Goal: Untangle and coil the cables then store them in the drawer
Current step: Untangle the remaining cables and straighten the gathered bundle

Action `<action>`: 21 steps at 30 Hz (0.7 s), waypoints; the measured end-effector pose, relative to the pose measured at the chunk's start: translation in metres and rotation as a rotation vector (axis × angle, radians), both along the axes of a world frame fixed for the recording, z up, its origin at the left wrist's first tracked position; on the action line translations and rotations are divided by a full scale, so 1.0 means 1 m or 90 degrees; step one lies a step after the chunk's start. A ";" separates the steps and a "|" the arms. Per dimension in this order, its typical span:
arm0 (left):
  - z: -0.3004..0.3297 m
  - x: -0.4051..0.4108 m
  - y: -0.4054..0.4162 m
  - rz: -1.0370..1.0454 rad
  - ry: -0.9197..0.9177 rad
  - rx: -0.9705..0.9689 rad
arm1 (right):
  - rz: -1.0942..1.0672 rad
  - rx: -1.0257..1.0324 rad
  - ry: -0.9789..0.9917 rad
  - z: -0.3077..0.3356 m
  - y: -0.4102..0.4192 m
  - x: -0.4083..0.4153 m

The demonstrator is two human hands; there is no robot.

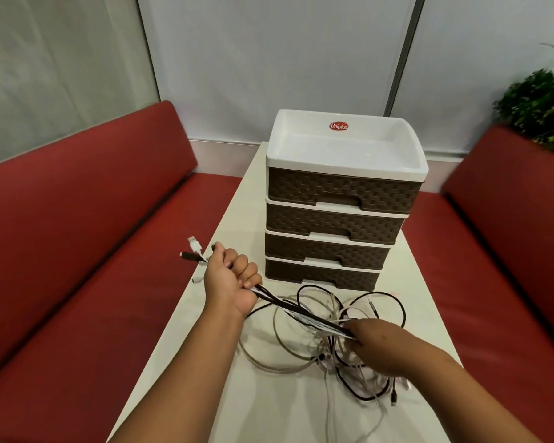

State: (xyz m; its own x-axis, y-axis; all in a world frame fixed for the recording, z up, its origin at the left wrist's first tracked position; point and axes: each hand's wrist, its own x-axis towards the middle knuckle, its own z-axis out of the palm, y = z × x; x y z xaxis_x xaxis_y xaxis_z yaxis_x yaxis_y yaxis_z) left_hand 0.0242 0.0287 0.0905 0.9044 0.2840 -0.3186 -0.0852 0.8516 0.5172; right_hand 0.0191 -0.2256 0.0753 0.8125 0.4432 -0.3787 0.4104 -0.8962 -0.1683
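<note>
The work looks barely begun: the left hand (234, 276) is fisted round a bundle of black and white cables (304, 314), plug ends sticking out to its far left, while the right hand (376, 342) pinches the same strands stretched taut between them. The remaining cables lie in a loose tangle (349, 362) on the white table (179, 362), nothing coiled yet. Just beyond stands the drawer unit (339, 215), all four drawers closed, so one must be opened. Red benches (77, 251) flank the table; a plant (541, 100) sits far right
</note>
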 end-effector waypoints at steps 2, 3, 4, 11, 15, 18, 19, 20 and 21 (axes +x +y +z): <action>0.007 -0.001 -0.007 0.018 -0.019 0.019 | 0.027 0.015 -0.048 0.010 0.023 -0.002; 0.010 -0.002 -0.011 0.021 -0.025 0.024 | 0.040 0.054 -0.060 0.017 0.037 -0.003; 0.012 -0.002 -0.014 0.019 -0.030 0.029 | 0.044 0.112 -0.052 0.024 0.051 -0.005; 0.020 -0.014 -0.028 -0.009 -0.038 0.024 | -0.009 0.426 0.114 0.026 0.086 -0.010; 0.016 -0.019 -0.028 -0.065 0.002 0.021 | 0.021 0.443 0.095 0.014 0.080 -0.019; 0.011 -0.017 -0.024 -0.090 0.058 0.016 | -0.011 0.491 0.138 0.003 0.071 -0.026; 0.009 -0.016 -0.021 -0.085 0.070 -0.004 | -0.018 0.491 0.149 0.000 0.068 -0.029; 0.008 -0.015 -0.019 -0.079 0.077 -0.025 | -0.022 0.487 0.153 -0.004 0.065 -0.032; 0.007 -0.015 -0.017 -0.074 0.081 -0.035 | -0.027 0.482 0.153 -0.009 0.063 -0.034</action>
State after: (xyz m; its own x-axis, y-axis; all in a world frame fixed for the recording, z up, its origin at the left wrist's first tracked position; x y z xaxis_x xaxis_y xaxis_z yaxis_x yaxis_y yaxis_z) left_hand 0.0089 0.0112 0.0974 0.8816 0.1591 -0.4444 0.0785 0.8790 0.4704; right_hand -0.0151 -0.1631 0.0661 0.7682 0.6213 -0.1544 0.2539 -0.5170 -0.8175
